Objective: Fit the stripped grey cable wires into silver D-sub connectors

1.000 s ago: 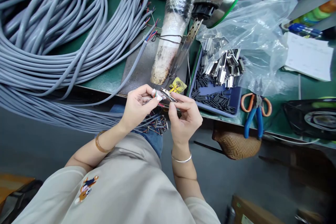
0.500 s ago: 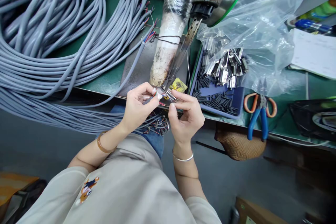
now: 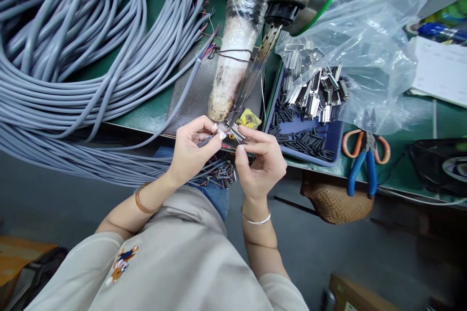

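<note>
Thin wires [image 3: 202, 136] are pinched between the thumb and fingers of my left hand [image 3: 193, 146], at the bench's front edge. Close to its right, my right hand [image 3: 259, 158] has its fingers closed at the end of a small metal connector [image 3: 238, 133] with a row of pins. Just above both hands is the soldering tip [image 3: 231, 115] of a metal fixture, beside a white wrapped tube [image 3: 228, 70]. A yellow sponge-like piece [image 3: 249, 118] lies behind the connector. The exact contact between wires and pins is too small to make out.
Grey cables [image 3: 91, 82] cover the left side. A blue tray [image 3: 337, 141] holds connectors and black sleeves, partly under a plastic bag [image 3: 383, 34]. Blue-handled cutters [image 3: 361, 165] lie at the right edge. Finished-looking connector ends [image 3: 222, 175] rest over my lap. A solder spool [image 3: 321, 0] stands behind.
The view has shifted slightly, so the tray and cutters appear a little further right. My hands keep nearly the same pose and hold.
</note>
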`<state>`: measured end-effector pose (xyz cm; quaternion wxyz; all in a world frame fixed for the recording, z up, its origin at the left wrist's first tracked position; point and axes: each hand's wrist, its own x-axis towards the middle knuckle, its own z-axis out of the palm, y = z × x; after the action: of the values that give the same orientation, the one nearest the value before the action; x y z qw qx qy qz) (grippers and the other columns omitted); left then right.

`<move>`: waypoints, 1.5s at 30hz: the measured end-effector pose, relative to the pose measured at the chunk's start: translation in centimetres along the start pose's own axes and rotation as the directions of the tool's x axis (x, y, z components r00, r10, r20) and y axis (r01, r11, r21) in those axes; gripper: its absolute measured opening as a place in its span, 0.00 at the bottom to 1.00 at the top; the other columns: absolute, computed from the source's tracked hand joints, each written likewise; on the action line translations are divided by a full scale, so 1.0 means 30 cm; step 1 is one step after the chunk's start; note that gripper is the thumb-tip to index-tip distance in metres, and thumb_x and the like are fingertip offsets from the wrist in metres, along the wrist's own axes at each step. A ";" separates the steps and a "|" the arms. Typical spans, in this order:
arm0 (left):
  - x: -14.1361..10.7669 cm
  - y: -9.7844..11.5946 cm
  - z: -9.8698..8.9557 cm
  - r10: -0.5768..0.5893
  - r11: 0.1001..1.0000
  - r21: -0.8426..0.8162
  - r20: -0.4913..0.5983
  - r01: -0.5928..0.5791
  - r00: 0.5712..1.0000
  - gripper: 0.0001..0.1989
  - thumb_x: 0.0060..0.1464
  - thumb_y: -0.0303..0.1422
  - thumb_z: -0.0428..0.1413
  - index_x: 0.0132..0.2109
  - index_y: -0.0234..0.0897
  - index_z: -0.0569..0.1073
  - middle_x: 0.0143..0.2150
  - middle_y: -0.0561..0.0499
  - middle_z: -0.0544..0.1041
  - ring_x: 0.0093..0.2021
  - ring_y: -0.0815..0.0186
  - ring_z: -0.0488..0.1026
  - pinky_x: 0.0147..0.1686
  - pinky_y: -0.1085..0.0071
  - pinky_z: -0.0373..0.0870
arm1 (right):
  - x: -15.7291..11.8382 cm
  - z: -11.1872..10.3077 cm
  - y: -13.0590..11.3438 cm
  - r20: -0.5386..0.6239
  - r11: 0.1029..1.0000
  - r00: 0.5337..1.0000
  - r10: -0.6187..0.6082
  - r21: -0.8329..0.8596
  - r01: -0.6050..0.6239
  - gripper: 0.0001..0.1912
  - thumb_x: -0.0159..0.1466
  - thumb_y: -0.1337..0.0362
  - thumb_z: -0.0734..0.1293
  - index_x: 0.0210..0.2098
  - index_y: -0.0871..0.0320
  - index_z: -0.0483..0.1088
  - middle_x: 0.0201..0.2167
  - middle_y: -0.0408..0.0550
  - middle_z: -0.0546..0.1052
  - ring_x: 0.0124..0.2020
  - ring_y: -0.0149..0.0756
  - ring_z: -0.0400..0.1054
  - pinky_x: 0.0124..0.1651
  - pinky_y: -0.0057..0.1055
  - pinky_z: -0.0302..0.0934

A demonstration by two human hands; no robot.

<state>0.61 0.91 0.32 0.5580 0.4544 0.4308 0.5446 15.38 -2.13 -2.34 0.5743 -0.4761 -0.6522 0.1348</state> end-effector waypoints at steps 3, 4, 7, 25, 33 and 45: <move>-0.003 0.002 0.000 -0.016 1.000 0.016 -0.011 0.016 1.000 0.13 0.51 0.33 0.66 0.28 0.38 0.68 0.22 0.59 0.66 0.21 0.76 0.58 0.22 0.77 0.60 | 0.008 0.001 -0.006 -0.007 1.000 1.000 -0.008 -0.026 0.008 0.06 0.65 0.70 0.71 0.37 0.52 0.72 0.47 0.46 0.83 0.45 0.40 0.80 0.43 0.39 0.76; -0.004 0.002 0.000 -0.019 1.000 0.020 -0.014 0.019 1.000 0.13 0.51 0.33 0.66 0.28 0.38 0.68 0.23 0.59 0.66 0.21 0.76 0.58 0.22 0.77 0.60 | 0.012 0.001 -0.009 -0.009 0.999 1.000 -0.013 -0.042 0.012 0.06 0.65 0.70 0.71 0.37 0.51 0.73 0.47 0.45 0.83 0.45 0.40 0.80 0.43 0.40 0.76; -0.004 0.005 0.000 -0.024 0.999 0.022 -0.022 0.024 0.999 0.14 0.51 0.34 0.66 0.28 0.38 0.68 0.23 0.58 0.67 0.21 0.76 0.58 0.21 0.77 0.59 | 0.020 -0.001 -0.017 0.000 0.995 0.999 -0.038 -0.092 0.038 0.06 0.65 0.69 0.71 0.36 0.51 0.73 0.46 0.44 0.83 0.44 0.41 0.80 0.43 0.40 0.76; 0.001 0.009 -0.010 -0.058 0.997 -0.049 0.019 0.059 0.998 0.12 0.49 0.32 0.66 0.28 0.37 0.69 0.23 0.58 0.71 0.19 0.78 0.58 0.21 0.78 0.59 | 0.020 -0.011 -0.009 0.043 0.997 0.996 0.073 0.002 -0.073 0.05 0.66 0.69 0.70 0.35 0.52 0.73 0.44 0.45 0.83 0.45 0.40 0.80 0.47 0.41 0.75; -0.004 0.011 0.003 -0.061 0.998 0.016 -0.050 0.062 0.997 0.14 0.49 0.32 0.67 0.28 0.37 0.67 0.22 0.59 0.66 0.20 0.77 0.58 0.21 0.77 0.55 | 0.032 0.004 -0.016 0.023 0.998 1.000 -0.020 -0.064 0.021 0.07 0.65 0.71 0.71 0.36 0.52 0.73 0.44 0.45 0.84 0.44 0.39 0.80 0.45 0.40 0.76; -0.017 -0.006 -0.011 -0.044 0.996 0.078 -0.009 0.045 0.999 0.09 0.49 0.29 0.66 0.28 0.35 0.72 0.27 0.55 0.73 0.26 0.74 0.68 0.27 0.78 0.67 | 0.004 -0.003 -0.013 0.036 0.963 0.985 -0.168 -0.208 0.172 0.10 0.63 0.72 0.72 0.40 0.51 0.73 0.47 0.46 0.85 0.43 0.37 0.81 0.42 0.33 0.77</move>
<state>0.31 0.40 0.07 0.5502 0.4643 0.4637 0.5165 15.30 -2.28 -1.97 0.5243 -0.4752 -0.7064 0.0199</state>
